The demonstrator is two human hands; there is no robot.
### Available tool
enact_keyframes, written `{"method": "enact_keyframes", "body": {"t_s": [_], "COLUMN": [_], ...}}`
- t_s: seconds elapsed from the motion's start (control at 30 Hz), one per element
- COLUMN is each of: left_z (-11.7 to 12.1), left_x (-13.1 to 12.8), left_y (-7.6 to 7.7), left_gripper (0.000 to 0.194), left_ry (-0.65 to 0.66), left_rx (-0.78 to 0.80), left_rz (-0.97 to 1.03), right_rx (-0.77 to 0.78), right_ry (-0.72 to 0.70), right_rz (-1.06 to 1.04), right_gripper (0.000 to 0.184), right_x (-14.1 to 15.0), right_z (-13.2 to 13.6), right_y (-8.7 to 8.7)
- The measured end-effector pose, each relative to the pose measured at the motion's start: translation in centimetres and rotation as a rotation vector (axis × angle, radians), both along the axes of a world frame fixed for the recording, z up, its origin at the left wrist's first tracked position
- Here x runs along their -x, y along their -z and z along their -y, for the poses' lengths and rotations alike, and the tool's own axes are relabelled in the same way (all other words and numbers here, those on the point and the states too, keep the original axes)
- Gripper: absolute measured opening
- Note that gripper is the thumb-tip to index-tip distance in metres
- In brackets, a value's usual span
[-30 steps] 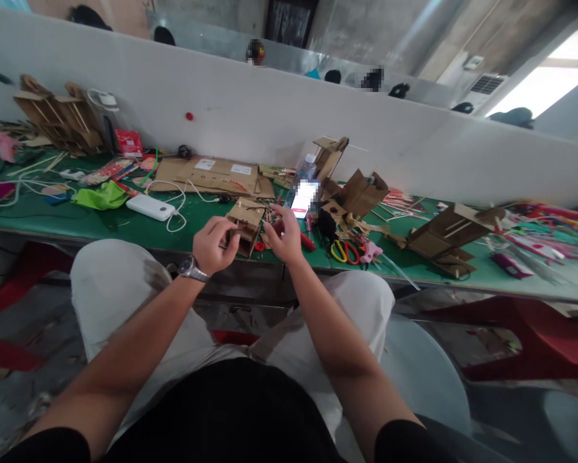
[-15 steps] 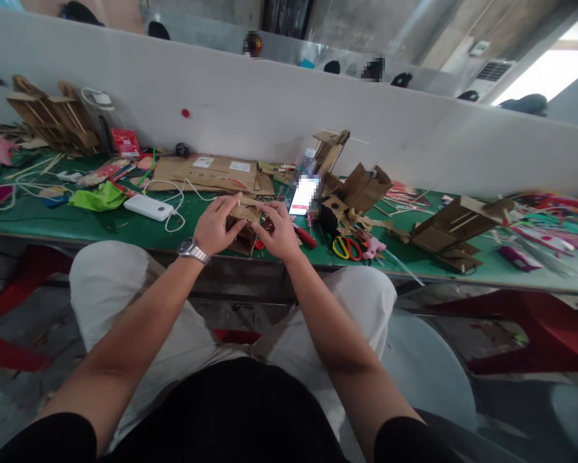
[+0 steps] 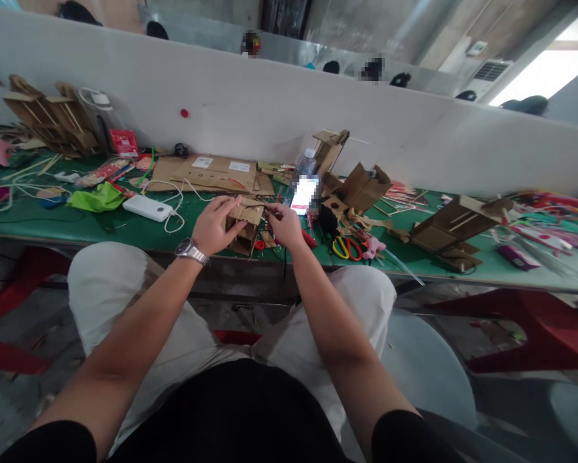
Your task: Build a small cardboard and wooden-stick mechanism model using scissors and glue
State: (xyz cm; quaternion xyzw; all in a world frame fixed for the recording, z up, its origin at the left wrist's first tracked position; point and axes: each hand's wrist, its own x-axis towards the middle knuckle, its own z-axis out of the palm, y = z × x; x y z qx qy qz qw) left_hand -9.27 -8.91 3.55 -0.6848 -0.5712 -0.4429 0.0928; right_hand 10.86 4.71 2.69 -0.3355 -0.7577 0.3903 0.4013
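Note:
A small cardboard model [image 3: 244, 226] stands on the green table [image 3: 125, 228] near its front edge, straight ahead of me. My left hand [image 3: 215, 225], with a watch on the wrist, grips the model's left side and top with bent fingers. My right hand [image 3: 285, 225] is just right of the model, fingers pinched at its upper right corner on something thin that I cannot make out. Both forearms reach out over my knees.
A white power bank [image 3: 146, 207] with cable lies left of the model. A lit phone [image 3: 304, 194], a water bottle [image 3: 306, 166], scissors [image 3: 343, 247] and more cardboard models [image 3: 455, 226] lie to the right. Flat cardboard [image 3: 206, 173] sits behind. A white partition [image 3: 269, 116] backs the table.
My left hand moved up from the model's front onto its top and left side. My right hand closed in on the model, then drew back slightly to its upper right corner.

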Motion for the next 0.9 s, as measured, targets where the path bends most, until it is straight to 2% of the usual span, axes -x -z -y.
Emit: {"method": "enact_keyframes", "body": {"t_s": [0.27, 0.4, 0.6, 0.7, 0.9], "left_z": [0.4, 0.9, 1.0, 1.0, 1.0], "left_x": [-0.8, -1.2, -1.4, -1.4, -1.2], "left_y": [1.3, 1.4, 1.4, 1.5, 1.9], "left_gripper": [0.062, 0.057, 0.059, 0.061, 0.066], "left_ry": [-0.021, -0.058, -0.085, -0.071, -0.06], "left_rx": [0.033, 0.04, 0.023, 0.009, 0.026], "left_rz": [0.042, 0.05, 0.051, 0.059, 0.066], "right_rx": [0.033, 0.04, -0.055, -0.094, -0.149], "right_ry": [0.042, 0.092, 0.2, 0.18, 0.058], "right_rz": [-0.035, -0.038, -0.073, -0.079, -0.007], "right_gripper": [0.03, 0.028, 0.026, 0.02, 0.02], "right_x": [-1.7, -2.6, -3.2, -2.8, -1.6], "right_z": [-0.1, -0.4, 0.1, 0.8, 1.9], "right_y": [-1.5, -1.5, -1.1, -0.8, 0.1]}}
